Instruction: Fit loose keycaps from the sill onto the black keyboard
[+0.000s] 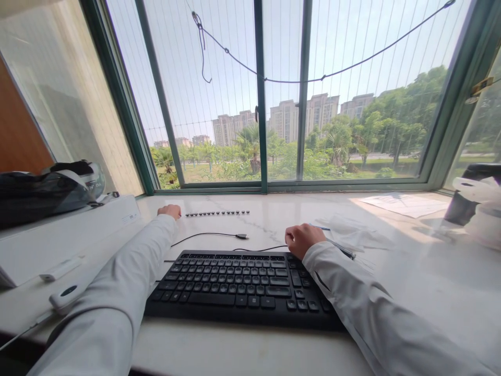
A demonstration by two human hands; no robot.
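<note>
My left hand [169, 211] reaches far over the white counter, its fingers closed at the left end of a row of small dark keycaps [217, 213]. Whether something small is pinched there cannot be made out. Curled closed, my right hand [305, 239] is at the upper right corner of a black keyboard [235, 313]; what its fingers hold, if anything, is hidden. The keyboard lies flat in front of me, its right end partly covered by my right sleeve. A black cable with a USB plug [241, 236] lies behind it. Just right of that hand lies a dark slender tool [341, 249].
Clear plastic wrapping [356, 232] and a paper sheet [407, 203] are on the right of the counter [422, 292]. At left stand a white box [70, 235] and a black bag [43, 196]. A white device [64, 296] sits near my left sleeve. A green-framed window [261, 130] rises behind.
</note>
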